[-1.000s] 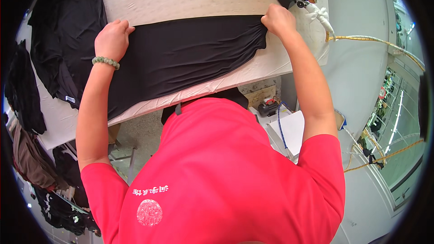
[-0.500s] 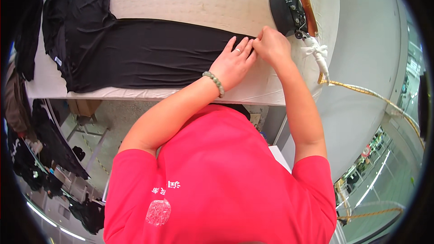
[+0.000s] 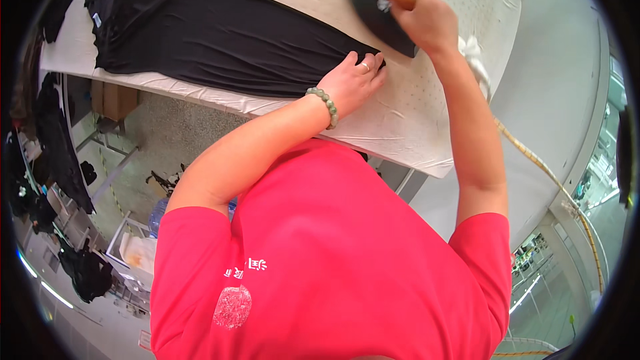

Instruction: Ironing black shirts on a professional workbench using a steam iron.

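A black garment [image 3: 220, 37] lies spread over the pale padded ironing table, one narrow part stretching to the right. My left hand [image 3: 353, 79] rests with its fingers on the end of that part, a ring and a green bead bracelet on it. Just beyond, my right hand [image 3: 427, 20] is wrapped round the wooden handle of a dark steam iron [image 3: 373, 13]. The iron is slightly blurred and sits to the right of the garment, apart from it. Whether its sole touches the table, I cannot tell.
The cloth-covered ironing table [image 3: 413, 120] ends just in front of me. A white-and-yellow hose [image 3: 533, 157] runs from the iron down the right side. At the left, dark clothes [image 3: 63, 140] hang below the table, near a cardboard box [image 3: 115, 101] and a metal frame.
My right hand has left the garment's end and taken hold of the iron, which is now turned and further left. My left hand stays on the fabric. The view has shifted.
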A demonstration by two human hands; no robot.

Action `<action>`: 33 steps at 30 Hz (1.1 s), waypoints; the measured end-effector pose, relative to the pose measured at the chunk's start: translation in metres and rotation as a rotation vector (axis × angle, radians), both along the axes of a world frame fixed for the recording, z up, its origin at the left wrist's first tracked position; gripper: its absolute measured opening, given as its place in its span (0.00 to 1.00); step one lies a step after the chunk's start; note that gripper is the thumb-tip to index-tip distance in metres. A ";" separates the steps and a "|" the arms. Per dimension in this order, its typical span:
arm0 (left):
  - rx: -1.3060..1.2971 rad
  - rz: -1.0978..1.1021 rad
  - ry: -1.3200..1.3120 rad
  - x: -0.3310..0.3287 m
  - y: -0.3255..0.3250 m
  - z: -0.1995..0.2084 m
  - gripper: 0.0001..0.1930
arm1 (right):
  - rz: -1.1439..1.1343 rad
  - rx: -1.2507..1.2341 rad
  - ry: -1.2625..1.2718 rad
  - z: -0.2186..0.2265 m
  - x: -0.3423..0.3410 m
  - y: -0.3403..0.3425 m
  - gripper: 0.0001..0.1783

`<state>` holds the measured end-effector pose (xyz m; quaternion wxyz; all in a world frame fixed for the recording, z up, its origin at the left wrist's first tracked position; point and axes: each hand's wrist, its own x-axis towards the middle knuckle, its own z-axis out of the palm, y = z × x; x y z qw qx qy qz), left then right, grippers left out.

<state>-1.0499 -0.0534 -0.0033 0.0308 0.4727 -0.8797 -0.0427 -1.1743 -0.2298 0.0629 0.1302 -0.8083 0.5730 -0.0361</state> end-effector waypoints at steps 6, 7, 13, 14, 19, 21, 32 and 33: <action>-0.071 0.025 0.085 -0.003 0.007 -0.007 0.26 | 0.482 0.150 0.161 0.017 0.038 0.002 0.29; -0.087 0.025 0.106 -0.002 0.005 -0.009 0.25 | 0.494 0.147 0.164 0.015 0.038 0.000 0.29; -0.160 0.043 0.104 0.000 0.008 -0.013 0.23 | 0.663 0.130 0.172 0.010 0.012 -0.008 0.30; -0.163 0.050 0.098 0.001 0.009 -0.012 0.24 | 0.676 0.142 0.197 0.011 0.011 -0.009 0.30; -0.086 0.028 0.300 0.010 0.000 0.000 0.20 | 0.675 0.189 0.224 0.011 0.016 -0.008 0.28; 0.063 0.045 0.332 0.056 -0.023 0.031 0.11 | 0.617 0.147 0.171 0.014 0.023 -0.001 0.26; 0.317 0.265 -0.051 0.389 -0.128 0.021 0.08 | 0.427 0.166 0.185 0.019 0.093 0.008 0.20; 0.316 0.258 -0.045 0.390 -0.130 0.016 0.08 | 0.407 0.175 0.193 0.019 0.100 0.009 0.19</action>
